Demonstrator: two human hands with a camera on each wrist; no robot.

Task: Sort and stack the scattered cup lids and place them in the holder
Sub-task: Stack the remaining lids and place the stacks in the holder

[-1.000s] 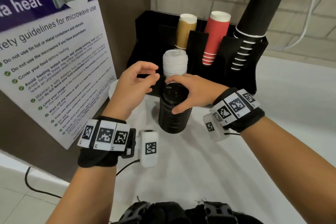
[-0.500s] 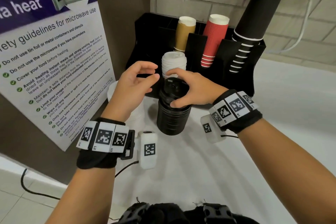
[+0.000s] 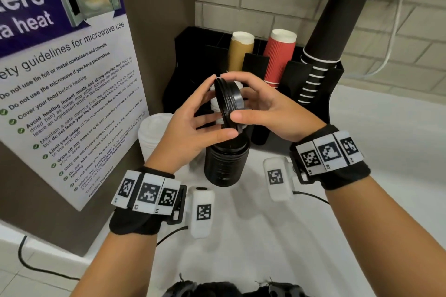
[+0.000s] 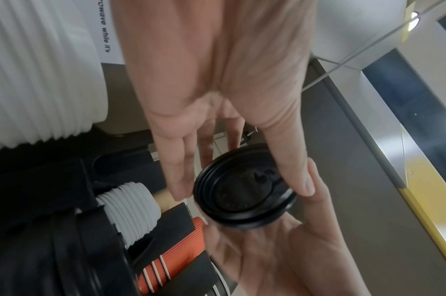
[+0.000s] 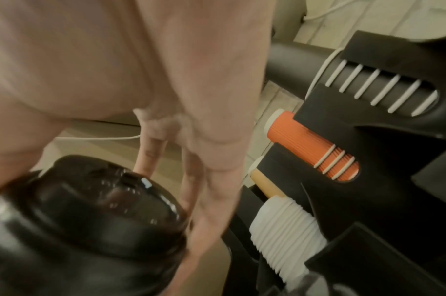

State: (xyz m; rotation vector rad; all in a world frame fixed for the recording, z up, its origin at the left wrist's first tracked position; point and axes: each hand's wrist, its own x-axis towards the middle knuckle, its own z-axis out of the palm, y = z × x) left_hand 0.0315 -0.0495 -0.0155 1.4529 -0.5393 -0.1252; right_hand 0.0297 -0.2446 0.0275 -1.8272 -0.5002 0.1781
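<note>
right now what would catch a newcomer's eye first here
Centre of the head view, the left hand and right hand hold a few nested black cup lids tilted on edge, just above a tall stack of black lids on the white counter. Behind stands the black cup holder with tan, red and black cup stacks, and a microwave safety poster hangs at left.

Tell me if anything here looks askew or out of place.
The tall black cup stack leans well to the right out of the holder. One white lid stack stands outside the holder, by the poster. The black lids are tipped on edge between both hands.
</note>
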